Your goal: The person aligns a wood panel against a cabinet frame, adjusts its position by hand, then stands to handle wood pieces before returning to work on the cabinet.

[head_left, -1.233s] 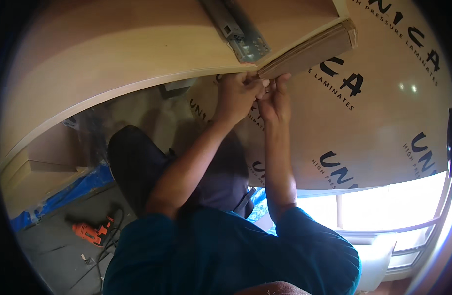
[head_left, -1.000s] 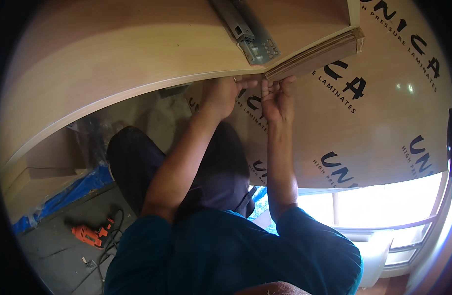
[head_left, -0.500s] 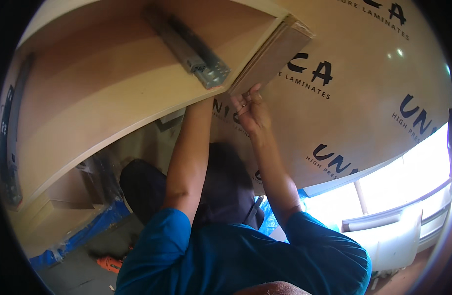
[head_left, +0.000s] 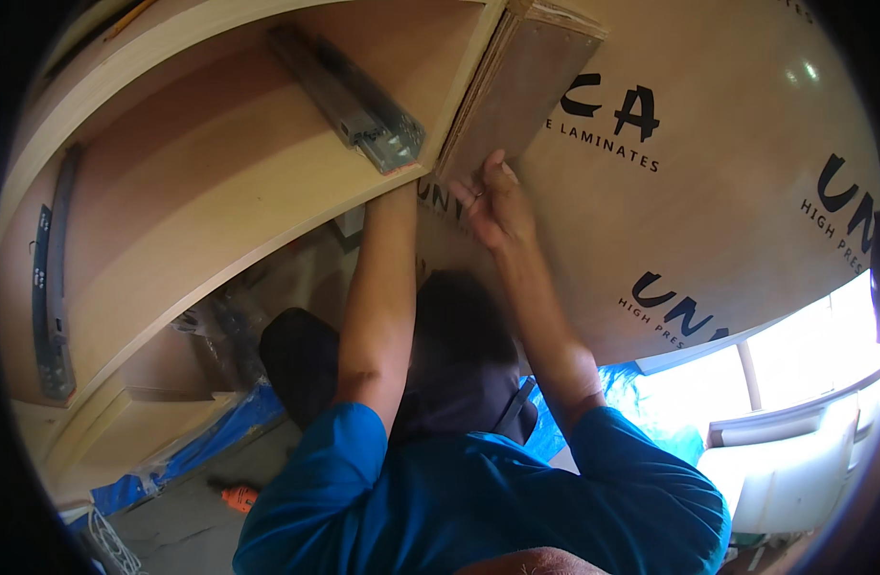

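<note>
The wooden cabinet (head_left: 171, 240) has a metal drawer slide (head_left: 349, 101) near its corner and a second slide (head_left: 52, 307) at the left. Along that corner runs a layered plywood strip (head_left: 531, 72). My left forearm (head_left: 373, 316) reaches up under the cabinet's front edge, which hides that hand and whatever it touches. My right hand (head_left: 495, 201) is palm up at the strip's lower end, fingertips against it and fingers loosely apart. Behind it is a large brown printed laminate board (head_left: 727, 163).
An orange power tool (head_left: 239, 498) lies on the grey floor at lower left, near white cables (head_left: 114, 546) and blue plastic sheeting (head_left: 181, 460). A bright window (head_left: 823, 326) and a white plastic object (head_left: 775, 470) are at lower right. My bent knee (head_left: 296, 355) is below.
My left hand has slipped out of sight under the cabinet edge. My right hand has shifted left in the picture. The view has swung, bringing more cabinet and the left slide into sight.
</note>
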A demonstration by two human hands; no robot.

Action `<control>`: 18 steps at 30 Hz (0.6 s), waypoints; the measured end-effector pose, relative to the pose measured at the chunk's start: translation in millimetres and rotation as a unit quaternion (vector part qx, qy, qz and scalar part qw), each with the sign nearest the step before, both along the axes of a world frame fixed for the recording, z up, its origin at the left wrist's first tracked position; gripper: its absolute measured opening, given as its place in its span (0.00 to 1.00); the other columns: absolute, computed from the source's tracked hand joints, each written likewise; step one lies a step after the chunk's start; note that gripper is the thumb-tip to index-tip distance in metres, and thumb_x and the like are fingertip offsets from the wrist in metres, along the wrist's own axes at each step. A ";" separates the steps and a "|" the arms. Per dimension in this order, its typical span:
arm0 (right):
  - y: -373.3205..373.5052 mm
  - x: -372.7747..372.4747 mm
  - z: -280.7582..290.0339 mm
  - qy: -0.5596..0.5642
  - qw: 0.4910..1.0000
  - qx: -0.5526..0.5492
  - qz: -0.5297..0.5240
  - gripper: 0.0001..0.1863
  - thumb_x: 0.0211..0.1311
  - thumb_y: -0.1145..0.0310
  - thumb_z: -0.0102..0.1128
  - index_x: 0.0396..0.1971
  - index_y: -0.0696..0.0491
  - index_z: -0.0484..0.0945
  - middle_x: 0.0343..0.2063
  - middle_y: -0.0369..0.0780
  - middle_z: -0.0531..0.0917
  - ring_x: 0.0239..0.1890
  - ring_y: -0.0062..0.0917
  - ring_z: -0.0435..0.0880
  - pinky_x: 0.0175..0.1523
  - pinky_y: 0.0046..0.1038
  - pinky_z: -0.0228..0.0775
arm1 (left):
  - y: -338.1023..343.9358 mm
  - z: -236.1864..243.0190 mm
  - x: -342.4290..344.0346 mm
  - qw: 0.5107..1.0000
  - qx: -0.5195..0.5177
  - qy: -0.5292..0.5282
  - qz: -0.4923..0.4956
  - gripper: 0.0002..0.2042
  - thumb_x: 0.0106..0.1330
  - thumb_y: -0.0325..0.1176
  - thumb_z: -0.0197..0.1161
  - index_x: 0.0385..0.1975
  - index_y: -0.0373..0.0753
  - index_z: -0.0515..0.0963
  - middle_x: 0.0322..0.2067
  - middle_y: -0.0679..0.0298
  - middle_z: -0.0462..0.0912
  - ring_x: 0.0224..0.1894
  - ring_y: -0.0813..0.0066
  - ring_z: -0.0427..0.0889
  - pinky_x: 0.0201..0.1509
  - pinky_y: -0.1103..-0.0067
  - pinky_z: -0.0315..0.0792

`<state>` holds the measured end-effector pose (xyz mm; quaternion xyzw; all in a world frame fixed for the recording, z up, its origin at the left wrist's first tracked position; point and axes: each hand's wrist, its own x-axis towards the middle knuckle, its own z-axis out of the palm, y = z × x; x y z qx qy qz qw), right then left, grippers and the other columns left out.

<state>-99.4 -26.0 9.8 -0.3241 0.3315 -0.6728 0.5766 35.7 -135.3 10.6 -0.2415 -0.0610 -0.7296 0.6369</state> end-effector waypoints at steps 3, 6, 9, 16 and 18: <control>-0.8 0.9 5.3 -0.009 1.000 0.005 0.009 0.18 0.70 0.51 0.63 0.45 0.50 0.72 0.42 0.35 0.78 0.42 0.27 0.78 0.55 0.40 0.75 | -1.8 2.0 -0.6 1.000 -0.012 -0.015 0.006 0.24 0.78 0.49 0.42 0.64 0.40 0.69 0.62 0.56 0.75 0.64 0.57 0.73 0.69 0.60 0.67; -0.1 -1.1 1.7 -0.028 1.000 0.010 0.010 0.17 0.70 0.54 0.63 0.45 0.50 0.72 0.41 0.35 0.79 0.40 0.28 0.78 0.54 0.41 0.75 | -2.9 3.0 -2.2 0.999 -0.023 -0.031 0.011 0.24 0.78 0.49 0.42 0.64 0.40 0.69 0.62 0.56 0.75 0.64 0.57 0.73 0.69 0.60 0.68; 3.9 4.6 2.1 -0.052 0.999 0.014 -0.002 0.17 0.69 0.56 0.64 0.45 0.51 0.72 0.40 0.36 0.79 0.39 0.29 0.78 0.54 0.41 0.75 | -6.5 7.8 -7.9 0.999 -0.033 -0.041 0.016 0.24 0.78 0.49 0.42 0.64 0.40 0.70 0.62 0.56 0.75 0.63 0.57 0.73 0.69 0.60 0.68; -1.0 3.3 4.2 -0.053 0.999 0.006 -0.003 0.17 0.69 0.55 0.63 0.46 0.51 0.75 0.39 0.35 0.82 0.37 0.27 0.81 0.52 0.38 0.80 | -0.6 2.7 -6.4 0.997 -0.043 -0.061 0.012 0.25 0.78 0.49 0.42 0.64 0.40 0.70 0.62 0.56 0.75 0.63 0.57 0.74 0.68 0.60 0.69; -0.6 3.8 3.0 -0.056 0.998 0.003 0.005 0.16 0.69 0.55 0.64 0.45 0.51 0.75 0.39 0.35 0.83 0.38 0.27 0.82 0.52 0.38 0.80 | 3.0 0.4 -4.7 0.997 -0.044 -0.067 0.009 0.25 0.78 0.49 0.42 0.64 0.40 0.70 0.62 0.56 0.76 0.63 0.57 0.74 0.68 0.60 0.69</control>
